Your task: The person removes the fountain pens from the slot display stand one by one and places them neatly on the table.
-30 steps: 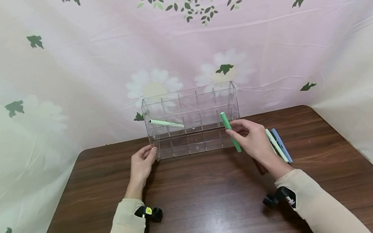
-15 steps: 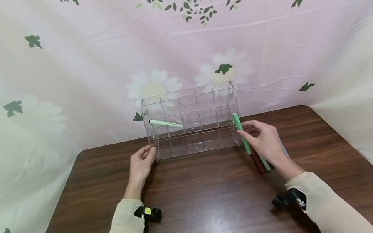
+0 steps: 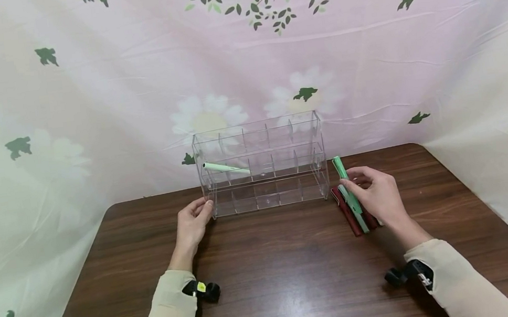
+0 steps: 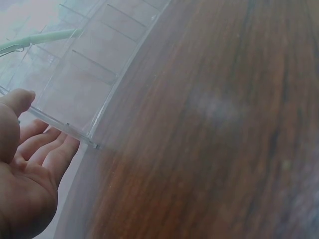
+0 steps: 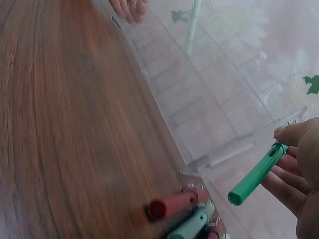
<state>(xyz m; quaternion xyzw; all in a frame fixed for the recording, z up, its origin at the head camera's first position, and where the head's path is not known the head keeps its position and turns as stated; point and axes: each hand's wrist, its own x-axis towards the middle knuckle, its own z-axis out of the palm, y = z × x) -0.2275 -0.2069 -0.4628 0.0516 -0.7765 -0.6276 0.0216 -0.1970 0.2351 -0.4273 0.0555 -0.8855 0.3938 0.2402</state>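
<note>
A clear plastic tiered organizer (image 3: 267, 202) with small compartments stands against the backdrop. My left hand (image 3: 192, 225) grips its left side panel, thumb in front and fingers behind in the left wrist view. Across the left compartments of its middle tier lies a light green pen (image 3: 226, 168), tilted. To the right of the organizer, my right hand (image 3: 378, 195) pinches a bright green pen (image 5: 256, 175) between thumb and fingers. Just under that hand, a red pen (image 3: 347, 214), a grey-green pen (image 3: 362, 224) and another dark red pen (image 3: 370, 220) lie side by side on the table.
The dark wooden table (image 3: 270, 294) has its back edge along a hanging cloth (image 3: 134, 115) printed with flowers and leaves. Black wrist cameras sit on both sleeves. The right hand hides part of the pen group.
My right hand has moved right with the bright green pen, from in front of the organizer's right end to above the loose pens. The left hand stays at the left panel.
</note>
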